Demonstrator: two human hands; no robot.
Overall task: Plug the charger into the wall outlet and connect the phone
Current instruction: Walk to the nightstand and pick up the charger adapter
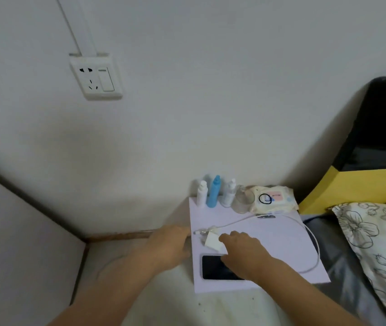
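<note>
A white charger block (pixel 212 242) lies on a small white table (pixel 281 234), its white cable (pixel 311 238) looping right and back toward the table's front. A dark-screened phone (pixel 218 268) lies flat just below the charger. My right hand (pixel 243 252) reaches over the phone, fingertips touching the charger's right side; a grip is not clear. At the table's left edge rests my left hand (pixel 170 243), fingers curled, holding nothing visible. The white wall outlet (pixel 95 77) sits high on the wall at upper left, its sockets free.
Three small bottles (pixel 214 195), a clear glass (pixel 243 200) and a wet-wipe pack (pixel 273 200) line the table's back edge. A bed with a flowered pillow (pixel 375 243) and a yellow-black headboard (pixel 356 184) borders the right. A wall corner lies to the left.
</note>
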